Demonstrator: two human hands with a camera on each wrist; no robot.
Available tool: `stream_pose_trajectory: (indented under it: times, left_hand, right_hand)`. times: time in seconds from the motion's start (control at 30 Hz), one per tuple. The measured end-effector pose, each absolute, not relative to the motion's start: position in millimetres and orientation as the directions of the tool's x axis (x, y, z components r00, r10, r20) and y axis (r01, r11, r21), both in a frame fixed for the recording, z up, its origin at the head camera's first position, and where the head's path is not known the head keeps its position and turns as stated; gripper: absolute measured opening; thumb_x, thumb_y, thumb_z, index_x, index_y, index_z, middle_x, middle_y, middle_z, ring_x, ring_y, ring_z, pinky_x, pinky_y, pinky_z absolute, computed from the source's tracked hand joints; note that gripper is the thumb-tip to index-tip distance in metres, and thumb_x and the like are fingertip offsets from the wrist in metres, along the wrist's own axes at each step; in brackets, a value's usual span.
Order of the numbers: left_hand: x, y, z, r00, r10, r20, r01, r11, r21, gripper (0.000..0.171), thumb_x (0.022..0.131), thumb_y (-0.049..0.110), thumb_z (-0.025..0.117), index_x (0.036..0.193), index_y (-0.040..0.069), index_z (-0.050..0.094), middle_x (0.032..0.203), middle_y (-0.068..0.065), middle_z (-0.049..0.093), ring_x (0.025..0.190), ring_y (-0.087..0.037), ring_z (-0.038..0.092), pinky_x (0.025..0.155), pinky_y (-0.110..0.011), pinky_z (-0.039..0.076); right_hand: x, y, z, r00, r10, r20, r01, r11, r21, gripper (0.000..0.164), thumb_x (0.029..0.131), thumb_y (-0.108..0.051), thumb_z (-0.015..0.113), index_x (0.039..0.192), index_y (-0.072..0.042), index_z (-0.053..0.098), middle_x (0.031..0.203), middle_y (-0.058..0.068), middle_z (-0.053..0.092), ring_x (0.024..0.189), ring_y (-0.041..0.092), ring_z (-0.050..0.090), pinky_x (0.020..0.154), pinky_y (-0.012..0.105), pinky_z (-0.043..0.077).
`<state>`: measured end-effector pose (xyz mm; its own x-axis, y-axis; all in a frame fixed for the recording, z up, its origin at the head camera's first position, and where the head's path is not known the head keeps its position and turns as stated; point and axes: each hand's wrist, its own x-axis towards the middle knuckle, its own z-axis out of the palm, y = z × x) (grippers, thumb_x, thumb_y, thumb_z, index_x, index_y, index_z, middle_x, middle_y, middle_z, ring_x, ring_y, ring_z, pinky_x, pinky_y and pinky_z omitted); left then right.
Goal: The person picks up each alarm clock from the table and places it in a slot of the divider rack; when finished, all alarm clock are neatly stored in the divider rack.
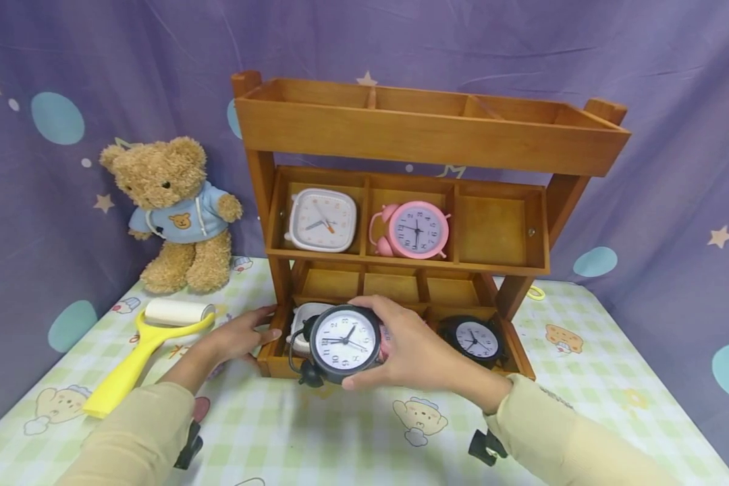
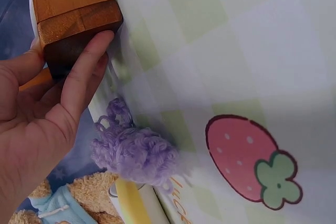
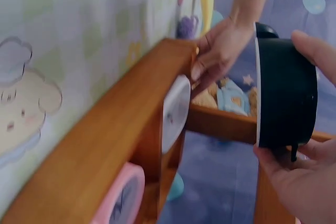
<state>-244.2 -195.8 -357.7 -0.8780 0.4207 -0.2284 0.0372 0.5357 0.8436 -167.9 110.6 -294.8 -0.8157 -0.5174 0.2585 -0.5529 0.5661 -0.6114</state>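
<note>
My right hand [image 1: 416, 347] grips a black twin-bell alarm clock [image 1: 345, 341] by its round body, in front of the bottom tier. The clock's white face points up toward the head camera, with the bells to the left; the right wrist view shows its black case [image 3: 286, 93] between thumb and fingers. At the lower left corner of a wooden three-tier rack [image 1: 431, 145], my left hand [image 1: 239, 337] holds the end of the bottom tray, its thumb and fingers on different sides of the wood [image 2: 79, 22]. Behind the held clock, a white clock [image 1: 304, 324] is partly covered.
Another black clock [image 1: 475, 339] lies in the bottom right compartment. The middle tier holds a white square clock [image 1: 323, 220] and a pink twin-bell clock [image 1: 418, 229]. Left of the rack are a teddy bear [image 1: 179, 209], a yellow-handled lint roller [image 1: 127, 371] and a purple fuzzy item [image 2: 136, 153].
</note>
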Motion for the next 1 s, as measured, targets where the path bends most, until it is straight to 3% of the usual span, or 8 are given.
stream_pose_trajectory:
  times: [0.33, 0.53, 0.8, 1.0]
  left_hand:
    - [-243.8, -195.4, -355.9, -0.874, 0.424, -0.238, 0.03, 0.537, 0.843, 0.067, 0.106, 0.006, 0.05, 0.154, -0.016, 0.01, 0.153, -0.046, 0.018, 0.131, -0.059, 0.041, 0.068, -0.047, 0.064]
    - [-244.2, -195.5, -355.4, -0.871, 0.422, -0.254, 0.018, 0.542, 0.84, 0.068, 0.107, 0.008, 0.05, 0.155, -0.015, 0.008, 0.154, -0.045, 0.016, 0.133, -0.059, 0.039, 0.069, -0.048, 0.064]
    - [-244.6, -195.0, -356.5, -0.869, 0.423, -0.255, 0.015, 0.539, 0.842, 0.067, 0.107, 0.006, 0.049, 0.155, -0.016, 0.008, 0.154, -0.046, 0.015, 0.135, -0.06, 0.035, 0.069, -0.048, 0.064]
    - [-245.4, -195.8, -357.3, -0.869, 0.425, -0.255, 0.014, 0.537, 0.844, 0.067, 0.107, 0.006, 0.049, 0.155, -0.016, 0.007, 0.153, -0.047, 0.014, 0.135, -0.061, 0.033, 0.07, -0.048, 0.064]
  right_hand:
    - [-169.6, 143.6, -277.8, -0.829, -0.49, 0.27, -0.531, 0.535, -0.658, 0.095, 0.064, -0.035, 0.098, 0.144, -0.023, 0.049, 0.133, -0.01, 0.058, 0.12, 0.011, 0.057, 0.105, 0.04, 0.049]
    - [-171.1, 167.4, -264.7, -0.827, -0.477, 0.299, -0.548, 0.562, -0.619, 0.098, 0.065, -0.037, 0.098, 0.147, -0.021, 0.046, 0.135, -0.003, 0.059, 0.121, 0.017, 0.058, 0.104, 0.045, 0.052]
    - [-174.9, 197.9, -252.5, -0.832, -0.427, 0.354, -0.553, 0.582, -0.597, 0.099, 0.066, -0.028, 0.099, 0.149, -0.015, 0.046, 0.136, 0.004, 0.059, 0.122, 0.024, 0.059, 0.106, 0.049, 0.05]
    - [-175.9, 217.5, -241.7, -0.851, -0.37, 0.373, -0.525, 0.608, -0.596, 0.096, 0.069, -0.023, 0.096, 0.15, -0.014, 0.044, 0.136, 0.006, 0.058, 0.114, 0.024, 0.062, 0.095, 0.036, 0.055]
